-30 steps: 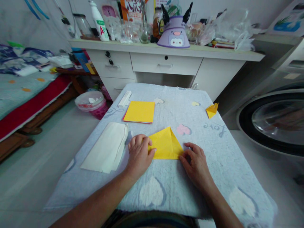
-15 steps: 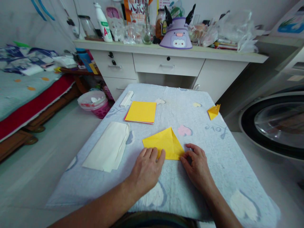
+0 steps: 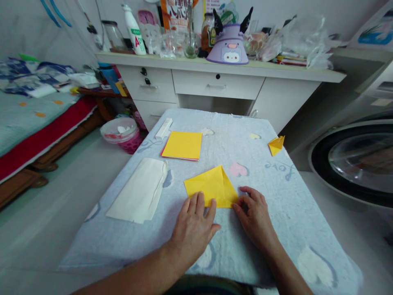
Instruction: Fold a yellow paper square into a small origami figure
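Note:
A folded sheet of yellow origami paper lies on the cloth-covered table, with a raised flap toward its right side. Across its lower left edge rest the outstretched fingers of my left hand, thumb held apart, so this hand is open. My right hand pinches the paper's lower right corner between thumb and forefinger. Behind the sheet sits a stack of square paper, yellow on top. A small folded yellow paper piece stands near the right edge of the table.
White folded paper lies left of my left hand, and a small white box is farther back. Beyond the table stands a cabinet crowded with jars and a purple visor. A washing machine is at right, a pink bin at left.
My left hand has shifted slightly right along the paper's lower edge, and its thumb now spreads out to the side. My right hand keeps its place at the corner.

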### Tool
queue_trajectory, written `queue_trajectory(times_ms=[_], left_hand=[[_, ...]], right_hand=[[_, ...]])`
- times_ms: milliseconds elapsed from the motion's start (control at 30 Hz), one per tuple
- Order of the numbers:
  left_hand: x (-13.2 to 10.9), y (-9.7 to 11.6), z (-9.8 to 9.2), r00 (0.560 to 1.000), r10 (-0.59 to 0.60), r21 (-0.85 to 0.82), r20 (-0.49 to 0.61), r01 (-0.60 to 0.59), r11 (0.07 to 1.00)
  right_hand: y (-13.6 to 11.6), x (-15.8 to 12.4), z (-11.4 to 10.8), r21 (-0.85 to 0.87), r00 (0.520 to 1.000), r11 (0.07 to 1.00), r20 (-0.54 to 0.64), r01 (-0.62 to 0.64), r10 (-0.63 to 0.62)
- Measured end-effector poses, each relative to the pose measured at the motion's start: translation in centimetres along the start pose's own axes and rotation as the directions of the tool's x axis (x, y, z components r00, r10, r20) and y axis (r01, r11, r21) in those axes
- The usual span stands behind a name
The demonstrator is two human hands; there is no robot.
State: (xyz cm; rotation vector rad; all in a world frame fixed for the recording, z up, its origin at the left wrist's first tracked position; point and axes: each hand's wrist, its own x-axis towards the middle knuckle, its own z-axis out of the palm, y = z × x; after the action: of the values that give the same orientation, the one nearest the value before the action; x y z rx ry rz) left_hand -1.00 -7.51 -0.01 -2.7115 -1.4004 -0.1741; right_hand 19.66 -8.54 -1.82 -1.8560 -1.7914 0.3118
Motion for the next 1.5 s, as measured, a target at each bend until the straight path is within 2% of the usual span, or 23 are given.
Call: queue_trajectory(times_ms=[100,267,400,833,1500], left_hand=[[-0.1,-0.2,0.2,1.000,0.021,-0.010,-0.013,-0.021,1.000],[-0.2,-0.7,2.1,0.978,0.179,-0.059,-0.110,-0.187,0.981],[-0.3,-0.9,3.0,0.975,0.203,-0.064,-0.096,-0.209,0.976],[-0.5,-1.0,2.3,0.961,0.268,-0.063,-0.063,-0.271,0.960],[-0.5,-0.5,2.1,0.974,0.218,-0.049,-0.058,-0.221,0.974]], right_hand=[[-0.1,0.0,0.0,0.006,1.000,1.000,0.000,-0.001,0.001],[-0.2,0.1,0.0,0.015,1.000,1.000,-0.003,-0.018,0.018],[-0.2,0.0,0.0,0.018,1.000,1.000,-0.005,-0.024,0.024],[-0.4,0.0,0.1,0.019,0.999,0.999,-0.003,-0.033,0.033],[-0.3,0.2,-0.4,0.038,0.999,0.999,0.030,-0.029,0.028]])
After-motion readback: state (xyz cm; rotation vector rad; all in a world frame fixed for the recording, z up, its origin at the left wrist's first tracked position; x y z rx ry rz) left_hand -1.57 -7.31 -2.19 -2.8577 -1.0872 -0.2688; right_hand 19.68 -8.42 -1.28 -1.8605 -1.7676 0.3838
